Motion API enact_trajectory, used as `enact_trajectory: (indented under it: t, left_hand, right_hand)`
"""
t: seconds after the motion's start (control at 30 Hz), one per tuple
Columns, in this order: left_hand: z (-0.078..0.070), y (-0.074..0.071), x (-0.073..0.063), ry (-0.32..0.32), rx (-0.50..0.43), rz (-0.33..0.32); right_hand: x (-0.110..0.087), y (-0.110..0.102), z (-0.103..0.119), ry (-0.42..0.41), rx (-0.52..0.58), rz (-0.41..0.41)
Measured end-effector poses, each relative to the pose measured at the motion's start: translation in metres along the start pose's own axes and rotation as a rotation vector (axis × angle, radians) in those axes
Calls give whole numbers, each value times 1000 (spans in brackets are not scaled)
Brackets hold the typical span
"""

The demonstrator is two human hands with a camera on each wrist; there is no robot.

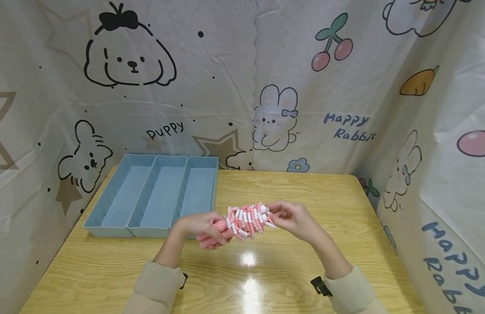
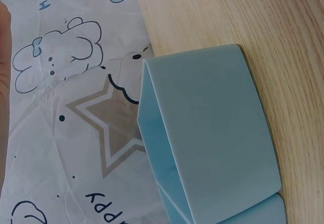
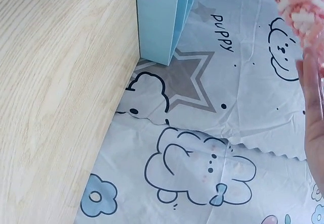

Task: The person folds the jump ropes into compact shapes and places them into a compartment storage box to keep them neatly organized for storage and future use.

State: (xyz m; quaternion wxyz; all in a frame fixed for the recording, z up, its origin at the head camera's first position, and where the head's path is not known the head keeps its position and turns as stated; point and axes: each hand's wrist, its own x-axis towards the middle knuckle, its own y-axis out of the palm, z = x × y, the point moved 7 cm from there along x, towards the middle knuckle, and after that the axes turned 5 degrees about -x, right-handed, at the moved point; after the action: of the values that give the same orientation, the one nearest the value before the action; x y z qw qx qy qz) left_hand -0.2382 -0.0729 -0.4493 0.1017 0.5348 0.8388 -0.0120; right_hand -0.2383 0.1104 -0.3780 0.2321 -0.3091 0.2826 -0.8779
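Observation:
A bundled jump rope (image 1: 248, 221) of pink and white beads hangs over the table in the head view. Its pink handles (image 1: 212, 235) are gripped by my left hand (image 1: 206, 226), whose fingers wrap around them. At the bundle's right end, my right hand (image 1: 293, 220) pinches the beaded cord between thumb and fingers. The right wrist view catches part of the beads (image 3: 301, 11) at its upper right, with the right hand (image 3: 314, 97) along the edge. Only a sliver of the left hand (image 2: 4, 82) enters the left wrist view.
A light blue tray (image 1: 130, 231) with three long compartments stands at the back left of the wooden table (image 1: 305, 279). Behind and to the right hangs a white cloth (image 1: 226, 87) printed with cartoon animals, fruit and stars.

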Motion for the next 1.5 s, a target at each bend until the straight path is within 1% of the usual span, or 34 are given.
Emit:
enact_trajectory:
  t: [0.1, 0.17, 0.2, 0.27, 0.37, 0.5, 0.6, 0.77, 0.83, 0.9, 1.07, 1.13, 1.2, 1.27, 1.33, 1.4, 1.5]
  left_hand:
    - [-2, 0, 0, 15, -12, -1]
    - [-2, 0, 1, 15, -22, -6]
    - [-2, -1, 1, 11, -27, -8]
    - [-3, -1, 1, 2, -35, -11]
    - [-3, -2, 1, -10, -44, -5]
    - [-3, -2, 0, -10, -45, 26]
    - [-3, -1, -2, -4, -44, 51]
    - [-2, 0, -3, 5, -46, 80]
    - [-1, 1, -3, 5, -52, 85]
    - [1, 2, -2, 10, -67, 82]
    - [7, 2, 1, 11, -107, 47]
    - [9, 2, 2, 13, -125, 31]
    - [10, 1, 3, 23, -145, 19]
    - [9, 1, 3, 28, -161, 14]
    - [9, 1, 4, 37, -170, 18]
    - [7, 3, 5, 49, -176, 25]
    - [5, 5, 8, 71, -182, 24]
  right_hand:
    - [0, -4, 6, -64, -127, -78]
    - [1, -5, 10, -100, -196, -99]
    - [1, -5, 11, -114, -214, -99]
    - [2, -5, 11, -126, -201, -85]
    - [2, -5, 6, -80, -80, -28]
    - [1, -2, -5, 20, 154, 77]
    - [-1, 1, -12, 50, 304, 142]
    - [-4, 9, -22, 97, 547, 231]
    - [-5, 12, -26, 141, 610, 236]
    - [-5, 13, -30, 168, 641, 213]
    - [-7, 16, -36, 250, 550, 68]
    - [-7, 17, -35, 276, 525, 30]
    - [-7, 18, -32, 296, 515, 9]
    - [-7, 18, -31, 329, 541, -14]
    - [-7, 18, -31, 375, 569, -60]
    - [-8, 17, -31, 423, 578, -150]
    - [-10, 15, -32, 464, 552, -349]
